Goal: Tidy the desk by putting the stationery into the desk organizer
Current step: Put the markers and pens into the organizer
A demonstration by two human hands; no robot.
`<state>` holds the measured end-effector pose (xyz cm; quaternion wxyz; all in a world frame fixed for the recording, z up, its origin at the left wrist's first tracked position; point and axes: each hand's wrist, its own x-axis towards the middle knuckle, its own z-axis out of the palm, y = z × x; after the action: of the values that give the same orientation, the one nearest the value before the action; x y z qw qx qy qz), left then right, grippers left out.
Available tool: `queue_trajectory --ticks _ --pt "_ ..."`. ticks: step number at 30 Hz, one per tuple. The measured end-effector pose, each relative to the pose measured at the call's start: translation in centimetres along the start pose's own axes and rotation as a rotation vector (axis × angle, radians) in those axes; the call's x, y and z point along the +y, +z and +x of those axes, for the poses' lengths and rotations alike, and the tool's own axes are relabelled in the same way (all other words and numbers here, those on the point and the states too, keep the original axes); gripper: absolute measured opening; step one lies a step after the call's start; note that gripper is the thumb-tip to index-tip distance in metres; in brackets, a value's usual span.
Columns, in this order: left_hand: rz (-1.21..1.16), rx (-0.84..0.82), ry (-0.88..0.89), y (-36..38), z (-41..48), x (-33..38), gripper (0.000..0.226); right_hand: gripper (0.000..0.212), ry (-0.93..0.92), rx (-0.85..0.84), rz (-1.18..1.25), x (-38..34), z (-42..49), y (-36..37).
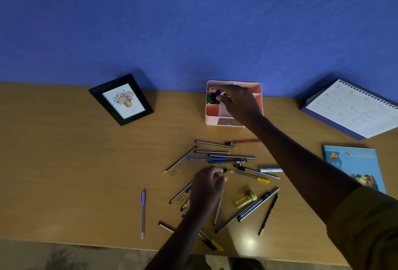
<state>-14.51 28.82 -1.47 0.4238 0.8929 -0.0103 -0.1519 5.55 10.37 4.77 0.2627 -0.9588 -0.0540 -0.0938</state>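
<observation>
Two hands working. Right hand (239, 103) over far organizer (257, 85), grip unclear; left hand (206, 185) curled at a clip (225, 170) amid near pens (204, 159), hold unclear. Pens light, stiff, rolly: we'd pinch mid-barrel.

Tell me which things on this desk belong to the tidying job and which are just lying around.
Part of the job: pink desk organizer, scattered pens and pencils, purple pen, binder clip, paper clip, small yellow case.

Just lying about: picture frame, desk calendar, blue notebook.
</observation>
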Motion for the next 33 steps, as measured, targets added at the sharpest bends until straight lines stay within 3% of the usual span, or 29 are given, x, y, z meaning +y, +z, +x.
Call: queue_trajectory --ticks 2,8,14,18,23,29,33 --pt "-0.012 0.013 -0.016 -0.3 0.1 -0.4 0.021 0.038 0.036 0.008 0.082 0.4 -1.1 -0.7" --pt "-0.019 0.038 -0.022 -0.5 0.0 -0.8 0.018 0.018 0.061 0.021 0.115 4.0 -9.0 -4.2" --pt "-0.021 -0.025 0.033 1.4 -0.1 0.9 0.018 0.027 0.258 -0.007 0.105 9.4 -18.0 -6.1" --pt "-0.025 -0.09 0.06 3.3 0.3 2.9 0.019 0.031 0.4 -0.191 -0.008 12.5 -22.5 -6.7" --pt "0.01 -0.125 0.127 5.4 0.7 5.0 0.018 0.035 0.329 -0.34 -0.193 14.1 -25.8 -6.2" --pt "0.015 -0.196 0.189 7.4 0.5 6.6 0.019 0.027 0.276 -0.299 -0.362 14.3 -27.0 -5.4" --pt "0.019 -0.195 0.231 8.4 -0.2 7.2 0.02 0.024 0.336 -0.211 -0.293 13.2 -26.9 -6.5"
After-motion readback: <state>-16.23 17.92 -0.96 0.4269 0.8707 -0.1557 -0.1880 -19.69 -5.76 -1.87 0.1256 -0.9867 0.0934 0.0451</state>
